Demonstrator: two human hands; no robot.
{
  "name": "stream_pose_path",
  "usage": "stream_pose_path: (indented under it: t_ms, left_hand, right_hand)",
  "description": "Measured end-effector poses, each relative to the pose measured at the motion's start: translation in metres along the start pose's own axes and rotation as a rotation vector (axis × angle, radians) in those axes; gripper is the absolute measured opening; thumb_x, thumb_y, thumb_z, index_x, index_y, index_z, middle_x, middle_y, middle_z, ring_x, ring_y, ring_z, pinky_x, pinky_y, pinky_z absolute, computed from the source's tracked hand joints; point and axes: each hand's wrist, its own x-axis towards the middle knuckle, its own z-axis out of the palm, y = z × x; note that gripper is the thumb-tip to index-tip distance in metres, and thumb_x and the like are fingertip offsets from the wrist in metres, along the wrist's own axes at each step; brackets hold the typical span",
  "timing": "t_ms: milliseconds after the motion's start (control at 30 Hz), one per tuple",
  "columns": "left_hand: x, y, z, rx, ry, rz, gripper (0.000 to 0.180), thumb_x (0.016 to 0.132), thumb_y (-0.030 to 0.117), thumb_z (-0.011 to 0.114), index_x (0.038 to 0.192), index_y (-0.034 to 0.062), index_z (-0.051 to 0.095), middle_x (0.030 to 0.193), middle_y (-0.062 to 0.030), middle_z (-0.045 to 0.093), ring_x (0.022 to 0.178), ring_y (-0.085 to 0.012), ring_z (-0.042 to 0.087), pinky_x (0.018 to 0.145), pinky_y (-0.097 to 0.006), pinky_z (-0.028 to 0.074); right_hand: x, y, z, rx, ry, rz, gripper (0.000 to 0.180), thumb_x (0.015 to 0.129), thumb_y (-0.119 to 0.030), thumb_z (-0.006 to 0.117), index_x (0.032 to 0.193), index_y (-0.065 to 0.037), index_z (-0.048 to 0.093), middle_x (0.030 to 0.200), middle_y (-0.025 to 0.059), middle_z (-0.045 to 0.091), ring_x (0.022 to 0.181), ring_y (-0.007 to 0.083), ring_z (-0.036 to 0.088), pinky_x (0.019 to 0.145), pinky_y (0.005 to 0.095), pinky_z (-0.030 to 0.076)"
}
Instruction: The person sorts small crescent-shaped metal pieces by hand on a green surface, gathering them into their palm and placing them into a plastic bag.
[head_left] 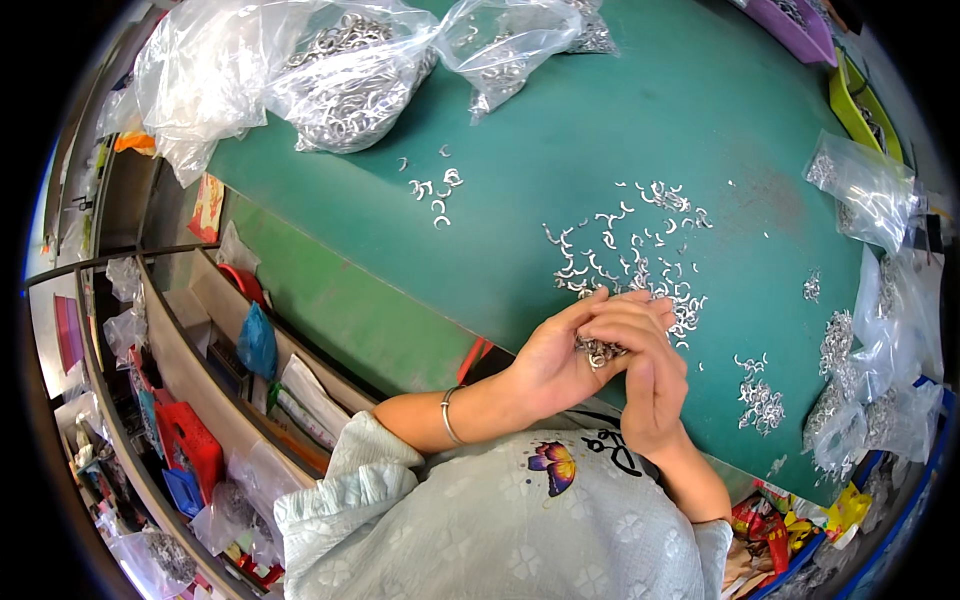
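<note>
Surface: green table (620, 130), scattered metal clips (630, 255) | Hands: left hand (560, 350) cupped around clip bunch (598, 351); right hand (650, 370) curled, pinching it | Room: plastic bags (330, 70), shelves (190, 400) left.

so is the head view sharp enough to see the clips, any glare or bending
Head view: clips on the green table are sharp and evenly lit; table edges bend toward the rim, corners go black; glare whitens the plastic bags at top; clips cupped between left hand and right hand are shadowed.

I work in a small workshop: a green bench (620, 130) under my hands, bags of metal rings (345, 80) beyond them.
</note>
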Motion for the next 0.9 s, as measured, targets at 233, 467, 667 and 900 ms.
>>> stream_pose_path:
  t_ms: [233,467,667,900]
  left_hand:
    - [0.007,0.000,0.002,-0.053,0.031,0.097,0.037,0.102,0.026,0.049,0.125,-0.0024,0.051,0.135,-0.0175,0.053,0.124,-0.0280,0.054,0.106,-0.040,0.047]
    - [-0.007,0.013,-0.012,-0.128,-0.095,0.172,0.030,0.101,0.021,0.052,0.124,0.0014,0.053,0.120,-0.0104,0.058,0.093,-0.0151,0.058,0.076,-0.028,0.049]
    - [-0.013,0.025,-0.002,-0.109,-0.140,0.402,0.031,0.101,0.015,0.051,0.128,-0.0009,0.049,0.113,-0.0100,0.057,0.089,-0.0131,0.055,0.072,-0.027,0.047]
    - [-0.047,0.057,-0.015,-0.202,-0.132,0.747,0.042,0.097,0.005,0.043,0.139,-0.0020,0.041,0.134,-0.0166,0.053,0.125,-0.0274,0.051,0.109,-0.041,0.041]
  right_hand:
    - [-0.010,0.014,-0.009,0.371,0.512,-0.103,0.038,0.106,-0.026,0.030,0.120,0.003,0.051,0.116,0.0212,0.060,0.118,0.0348,0.054,0.106,0.0454,0.037]
    - [-0.007,0.018,-0.008,0.415,0.433,0.220,0.034,0.104,-0.017,0.040,0.130,0.003,0.045,0.131,0.0178,0.052,0.124,0.0274,0.050,0.105,0.0412,0.038]
    - [0.017,-0.001,0.030,0.771,0.203,0.458,0.044,0.106,-0.023,0.036,0.141,0.005,0.037,0.142,0.0204,0.045,0.134,0.0301,0.043,0.113,0.0431,0.032]
    - [0.077,0.010,0.045,0.413,0.068,0.324,0.043,0.104,-0.016,0.039,0.142,0.004,0.036,0.144,0.0188,0.045,0.135,0.0271,0.042,0.113,0.0396,0.030]
